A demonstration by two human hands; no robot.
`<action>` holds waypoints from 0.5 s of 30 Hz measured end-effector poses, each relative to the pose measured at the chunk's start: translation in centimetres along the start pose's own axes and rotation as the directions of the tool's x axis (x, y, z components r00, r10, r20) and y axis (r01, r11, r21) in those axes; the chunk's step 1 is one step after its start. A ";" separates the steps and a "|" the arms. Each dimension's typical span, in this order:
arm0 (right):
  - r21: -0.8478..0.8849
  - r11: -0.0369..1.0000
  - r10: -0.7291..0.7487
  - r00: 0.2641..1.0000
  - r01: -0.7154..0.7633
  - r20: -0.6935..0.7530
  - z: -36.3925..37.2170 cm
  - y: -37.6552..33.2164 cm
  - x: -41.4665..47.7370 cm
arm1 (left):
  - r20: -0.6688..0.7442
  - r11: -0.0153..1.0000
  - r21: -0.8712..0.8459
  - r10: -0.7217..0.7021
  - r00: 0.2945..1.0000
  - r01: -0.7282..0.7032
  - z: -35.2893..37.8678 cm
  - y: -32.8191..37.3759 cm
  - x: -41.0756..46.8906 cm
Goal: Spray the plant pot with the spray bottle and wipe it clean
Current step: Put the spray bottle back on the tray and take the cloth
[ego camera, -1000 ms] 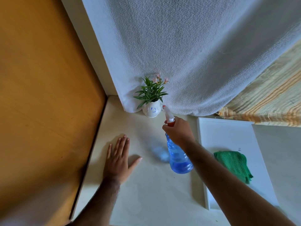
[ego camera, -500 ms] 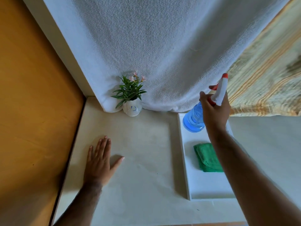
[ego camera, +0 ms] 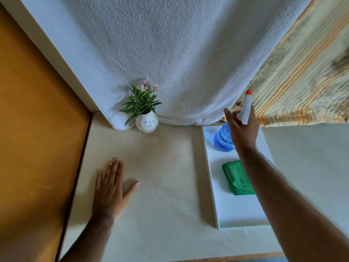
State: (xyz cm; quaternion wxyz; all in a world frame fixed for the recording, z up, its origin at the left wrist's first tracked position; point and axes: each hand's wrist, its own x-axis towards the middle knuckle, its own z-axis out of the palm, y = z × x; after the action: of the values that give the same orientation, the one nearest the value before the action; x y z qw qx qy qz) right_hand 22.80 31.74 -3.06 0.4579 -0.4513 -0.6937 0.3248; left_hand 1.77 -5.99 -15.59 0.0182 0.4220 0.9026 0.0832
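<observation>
Fingers [ego camera: 229, 118] gripping spray bottle [ego camera: 223, 138], nozzle tipped upward, base over tray [ego camera: 236, 214]

Small white plant pot [ego camera: 147, 124] at surface [ego camera: 160, 186] rear, against hanging white towel [ego camera: 170, 53]; shallow white rectangular tray [ego camera: 243, 214] right, holding folded green cloth [ego camera: 236, 178] before translucent blue spray bottle [ego camera: 222, 138].

Spray bottle [ego camera: 222, 138] translucent plastic; green cloth [ego camera: 237, 178] fluffy; plant pot [ego camera: 147, 124] perhaps matt ceramic.

The right hand [ego camera: 243, 129] covers the neck and trigger of the spray bottle [ego camera: 222, 138]. The right forearm hides one edge of the green cloth [ego camera: 236, 176] and part of the tray [ego camera: 236, 210]. Both forearms are cut off by the bottom edge.
</observation>
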 end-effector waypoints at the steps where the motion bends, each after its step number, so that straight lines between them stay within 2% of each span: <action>1: 0.004 1.000 -0.002 1.000 0.002 0.012 0.0 -0.1 -0.1 | 0.000 1.000 0.000 -0.002 1.000 0.002 0.0 0.0 0.0; 6: 0.008 0.997 0.073 0.990 -0.075 0.117 -1.3 0.4 -1.5 | -0.008 1.000 0.010 0.000 1.000 0.000 0.1 0.1 0.0; 9: -0.077 0.995 0.076 0.985 -0.065 0.152 -3.7 1.8 -4.9 | -0.029 1.000 0.006 -0.004 1.000 0.005 0.2 0.0 0.1; 11: -0.271 0.962 0.027 0.978 0.031 0.207 -5.8 3.0 -8.0 | -0.059 1.000 0.001 0.006 0.998 -0.006 0.2 0.0 0.0; 13: -0.484 0.839 -0.095 0.943 0.247 0.318 -7.6 4.6 -11.0 | -0.096 1.000 0.005 0.026 0.995 -0.025 0.4 0.1 -0.1; 15: -0.579 0.715 -0.136 0.890 0.391 0.434 -8.8 6.1 -13.6 | -0.118 0.999 0.011 0.034 0.992 -0.033 0.5 0.1 -0.2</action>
State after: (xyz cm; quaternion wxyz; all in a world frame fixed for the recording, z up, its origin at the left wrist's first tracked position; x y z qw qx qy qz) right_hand 35.34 21.79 -9.73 0.1782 -0.4088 -0.8923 0.0696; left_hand 2.03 -6.01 -16.08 -0.0386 0.4315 0.8952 0.1044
